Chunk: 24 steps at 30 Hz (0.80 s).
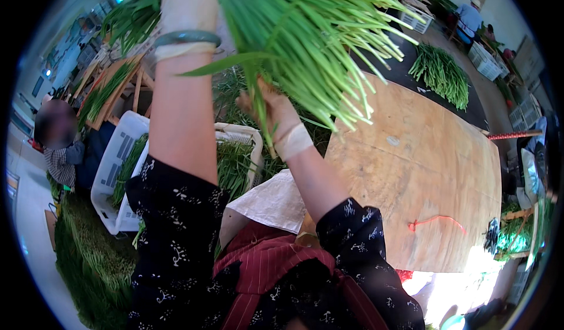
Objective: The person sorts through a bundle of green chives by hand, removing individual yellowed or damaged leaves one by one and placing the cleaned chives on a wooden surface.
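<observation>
My left hand (189, 6), in a pale glove with a green bangle at the wrist, is raised at the top edge. It grips a large bunch of garlic chives (299, 36), whose pale cut ends fan out to the right; the fingers are mostly hidden behind the leaves. Lower down, beneath the bunch, my right hand (281, 115), also gloved, is curled around a few loose chive stalks (261, 110) hanging downward. One long leaf (232, 64) sticks out across my left forearm.
A wooden board (423, 171) with a red string (437, 219) lies at right. Beyond it rests another chive bunch (440, 74) on a dark surface. White crates (114, 171) of greens stand at left, near a seated person (64, 154). Piled greens (94, 248) lie lower left.
</observation>
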Tool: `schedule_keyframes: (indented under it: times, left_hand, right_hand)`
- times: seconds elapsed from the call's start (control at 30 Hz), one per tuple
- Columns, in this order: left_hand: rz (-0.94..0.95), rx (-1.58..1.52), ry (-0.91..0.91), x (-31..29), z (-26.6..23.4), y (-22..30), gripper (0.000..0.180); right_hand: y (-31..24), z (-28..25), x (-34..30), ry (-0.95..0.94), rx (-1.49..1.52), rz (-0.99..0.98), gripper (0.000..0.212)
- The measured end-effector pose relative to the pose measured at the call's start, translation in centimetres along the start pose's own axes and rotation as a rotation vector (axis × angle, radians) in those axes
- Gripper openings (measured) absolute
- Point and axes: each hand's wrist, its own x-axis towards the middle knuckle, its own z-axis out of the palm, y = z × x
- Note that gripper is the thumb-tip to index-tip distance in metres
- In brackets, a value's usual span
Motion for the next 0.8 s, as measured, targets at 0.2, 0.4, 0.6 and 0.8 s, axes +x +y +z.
schedule_keyframes:
  times: [0.2,0.4,0.6,0.8]
  left_hand:
    - [0.178,0.415,-0.303,0.5,-4.1,3.7,0.042]
    - [0.314,0.941,0.027,-0.6,-3.8,4.1,0.034]
    - [0.228,0.842,0.089,-2.2,-1.5,4.1,0.046]
    - [0.198,0.768,0.034,-2.0,-3.0,3.8,0.047]
  right_hand:
    - [-2.0,-1.5,-9.9,-0.054,-0.518,0.400,0.027]
    - [-9.2,-9.5,-15.5,-0.087,-1.616,0.013,0.046]
    - [-15.4,-5.2,-6.6,0.312,-0.730,-0.185,0.065]
    - [-14.6,-3.8,-1.7,0.080,-0.131,-0.269,0.029]
